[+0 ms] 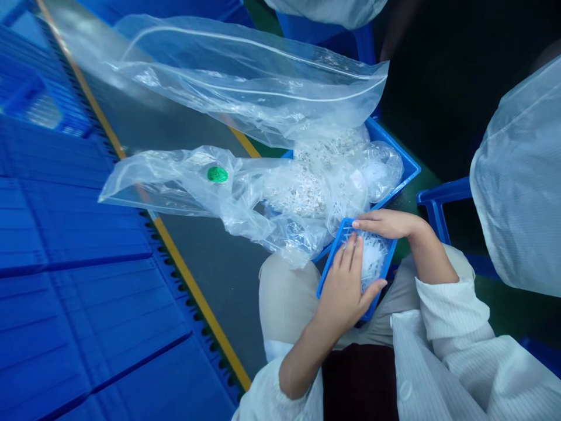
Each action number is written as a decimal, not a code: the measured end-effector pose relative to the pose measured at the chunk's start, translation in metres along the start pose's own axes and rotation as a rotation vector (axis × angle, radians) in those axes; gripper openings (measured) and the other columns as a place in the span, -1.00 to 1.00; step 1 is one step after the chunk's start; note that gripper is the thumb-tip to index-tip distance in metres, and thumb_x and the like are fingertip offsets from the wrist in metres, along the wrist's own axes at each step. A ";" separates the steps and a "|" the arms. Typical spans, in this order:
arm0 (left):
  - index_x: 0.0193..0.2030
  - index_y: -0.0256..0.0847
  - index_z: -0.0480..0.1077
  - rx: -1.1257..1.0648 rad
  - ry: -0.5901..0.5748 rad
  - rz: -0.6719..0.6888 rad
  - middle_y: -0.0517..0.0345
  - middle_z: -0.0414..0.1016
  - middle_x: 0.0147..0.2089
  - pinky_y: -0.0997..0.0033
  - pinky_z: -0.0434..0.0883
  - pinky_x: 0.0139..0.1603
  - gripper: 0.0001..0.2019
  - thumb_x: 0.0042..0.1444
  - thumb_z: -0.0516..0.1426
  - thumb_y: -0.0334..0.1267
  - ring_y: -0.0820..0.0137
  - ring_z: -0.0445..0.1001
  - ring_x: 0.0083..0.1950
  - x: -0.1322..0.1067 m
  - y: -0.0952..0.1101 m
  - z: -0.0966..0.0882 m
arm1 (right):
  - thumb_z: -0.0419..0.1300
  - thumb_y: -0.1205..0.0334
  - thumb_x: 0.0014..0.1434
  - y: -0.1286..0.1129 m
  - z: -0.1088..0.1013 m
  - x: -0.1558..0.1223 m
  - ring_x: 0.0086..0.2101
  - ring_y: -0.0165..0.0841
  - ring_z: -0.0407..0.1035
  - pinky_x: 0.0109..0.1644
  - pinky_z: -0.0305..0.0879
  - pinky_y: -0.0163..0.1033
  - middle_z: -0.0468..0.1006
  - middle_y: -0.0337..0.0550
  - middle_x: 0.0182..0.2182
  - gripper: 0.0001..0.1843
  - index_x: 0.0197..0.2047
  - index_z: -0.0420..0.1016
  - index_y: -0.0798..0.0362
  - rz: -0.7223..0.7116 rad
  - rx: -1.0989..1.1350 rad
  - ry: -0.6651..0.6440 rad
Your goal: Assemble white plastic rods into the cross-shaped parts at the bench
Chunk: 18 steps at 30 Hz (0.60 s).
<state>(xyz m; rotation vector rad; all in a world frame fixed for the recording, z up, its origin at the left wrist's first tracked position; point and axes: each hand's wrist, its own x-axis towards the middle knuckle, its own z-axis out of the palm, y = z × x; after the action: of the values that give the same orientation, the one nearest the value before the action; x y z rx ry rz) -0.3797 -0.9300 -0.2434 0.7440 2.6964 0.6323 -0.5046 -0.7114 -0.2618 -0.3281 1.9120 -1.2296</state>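
Note:
A small blue tray (325, 275) filled with thin white plastic strips or pieces (374, 257) is tilted over my lap. My left hand (346, 286) lies over the tray's near-left side, its fingers stretched out across the contents and its thumb spread apart. My right hand (385, 223) rests along the tray's far rim, fingers extended and lying flat. Just beyond the tray, a clear plastic bag (298, 190) with many small white parts sits in a larger blue bin (409, 166). The exact kind of the small parts cannot be made out.
A large clear zip bag (245, 76) spreads out beyond the bin. Stacked blue crates (100, 292) stand at the left beside a yellow floor line (188, 280). Blue stools (438, 199) and people in pale clothing (521, 187) are at the right and top.

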 end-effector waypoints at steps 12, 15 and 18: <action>0.69 -0.24 -0.23 -0.063 0.134 -0.083 -0.44 -0.09 0.68 -0.32 0.30 0.49 -0.15 0.48 0.12 0.00 -0.23 0.09 0.63 -0.002 0.018 -0.007 | 0.08 -0.45 0.38 0.000 -0.003 0.000 -0.06 -0.12 0.53 0.09 0.38 -0.10 0.72 -0.14 -0.04 -0.32 -0.06 0.72 -0.04 -0.018 0.024 0.006; 0.69 -0.19 -0.26 -0.125 0.149 -0.080 -0.38 -0.10 0.68 -0.30 0.28 0.53 -0.20 0.49 0.08 -0.17 -0.17 0.05 0.66 -0.008 0.014 -0.020 | 0.07 -0.47 0.37 0.001 -0.003 0.001 -0.14 -0.15 0.51 0.00 0.39 -0.12 0.72 -0.14 -0.12 -0.30 -0.10 0.71 -0.03 0.002 0.021 -0.009; 0.70 -0.13 -0.26 -0.180 0.163 -0.068 -0.25 -0.04 0.68 -0.22 0.29 0.57 -0.25 0.45 -0.06 -0.44 -0.03 0.04 0.68 -0.011 0.007 -0.027 | 0.06 -0.48 0.36 0.000 -0.003 0.002 -0.15 -0.16 0.51 -0.01 0.41 -0.12 0.72 -0.15 -0.11 -0.29 -0.08 0.71 -0.03 0.000 0.022 -0.020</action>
<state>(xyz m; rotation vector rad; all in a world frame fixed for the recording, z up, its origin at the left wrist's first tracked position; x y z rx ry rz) -0.3775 -0.9395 -0.2154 0.5741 2.7474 0.9415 -0.5075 -0.7107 -0.2623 -0.3276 1.8808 -1.2419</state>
